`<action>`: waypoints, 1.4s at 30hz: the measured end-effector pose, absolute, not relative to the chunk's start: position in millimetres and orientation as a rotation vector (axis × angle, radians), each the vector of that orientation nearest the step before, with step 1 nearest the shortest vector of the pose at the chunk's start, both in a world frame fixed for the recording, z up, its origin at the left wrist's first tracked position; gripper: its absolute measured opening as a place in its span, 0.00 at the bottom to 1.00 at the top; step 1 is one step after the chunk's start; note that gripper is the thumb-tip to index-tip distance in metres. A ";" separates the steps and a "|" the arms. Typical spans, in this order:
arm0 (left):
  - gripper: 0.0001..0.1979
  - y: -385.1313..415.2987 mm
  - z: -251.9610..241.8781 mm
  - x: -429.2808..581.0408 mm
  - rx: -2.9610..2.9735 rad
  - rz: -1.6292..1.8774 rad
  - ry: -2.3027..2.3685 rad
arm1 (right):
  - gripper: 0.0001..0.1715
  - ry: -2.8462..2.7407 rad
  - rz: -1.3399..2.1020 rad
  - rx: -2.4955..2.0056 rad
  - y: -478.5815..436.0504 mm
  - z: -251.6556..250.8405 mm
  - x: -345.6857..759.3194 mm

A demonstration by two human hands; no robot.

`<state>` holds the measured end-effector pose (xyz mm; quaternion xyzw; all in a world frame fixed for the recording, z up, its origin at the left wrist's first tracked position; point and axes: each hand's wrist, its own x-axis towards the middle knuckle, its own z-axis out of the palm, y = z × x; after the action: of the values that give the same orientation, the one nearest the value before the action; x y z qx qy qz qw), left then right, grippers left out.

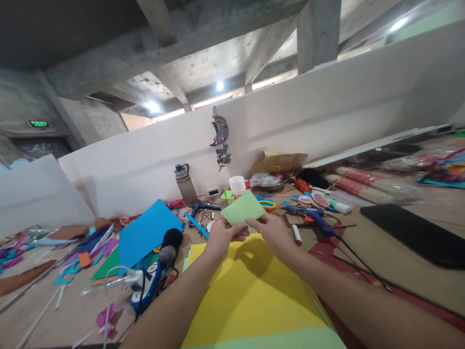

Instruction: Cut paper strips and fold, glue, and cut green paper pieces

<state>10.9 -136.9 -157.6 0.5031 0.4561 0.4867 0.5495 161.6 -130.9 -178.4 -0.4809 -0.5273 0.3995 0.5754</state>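
Both my hands hold up a small light green paper (pixel 242 208) above the table. My left hand (pixel 222 237) pinches its lower left edge. My right hand (pixel 271 230) grips its lower right edge, fingers closed on it. Below my forearms lies a large yellow sheet (pixel 250 295) with a pale green sheet (pixel 290 339) under its near edge.
A blue sheet (pixel 145 232) and paper scraps lie at the left. A blue glue gun (pixel 308 213) with its cord lies at the right, beside a black mat (pixel 417 232). A water bottle (pixel 185 184), a white cup (pixel 237 185) and scissors (pixel 267 202) stand near the white partition (pixel 327 116).
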 end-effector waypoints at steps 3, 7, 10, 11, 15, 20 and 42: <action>0.18 -134.3 -162.8 7.3 1.153 1.165 1.077 | 0.21 -1.233 0.937 -1.105 -127.9 -178.8 165.0; 0.17 -133.8 -165.3 1.9 1.156 1.171 1.062 | 0.21 -1.271 0.911 -1.093 -124.7 -182.2 169.5; 0.16 -133.8 -164.9 -2.7 1.173 1.148 1.083 | 0.22 -1.283 0.937 -1.117 -123.1 -186.4 170.2; 0.16 -133.5 -164.8 -5.0 1.177 1.141 1.088 | 0.22 -1.286 0.966 -1.118 -122.3 -187.8 170.2; 0.15 -129.8 -164.7 -17.5 1.207 1.109 1.092 | 0.21 -1.338 1.089 -1.076 -118.5 -191.4 170.7; 0.18 -123.0 -168.1 -26.4 1.118 1.298 1.074 | 0.20 -1.351 1.093 -1.107 -121.6 -191.3 165.6; 0.19 -132.5 -170.2 -5.2 0.950 1.361 0.937 | 0.19 -1.231 1.138 -1.044 -130.9 -188.6 156.4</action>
<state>-5.2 -132.5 -170.2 0.4065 0.4008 0.5819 0.5792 156.4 -130.9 -188.6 -0.4411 -0.5204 0.4808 0.5508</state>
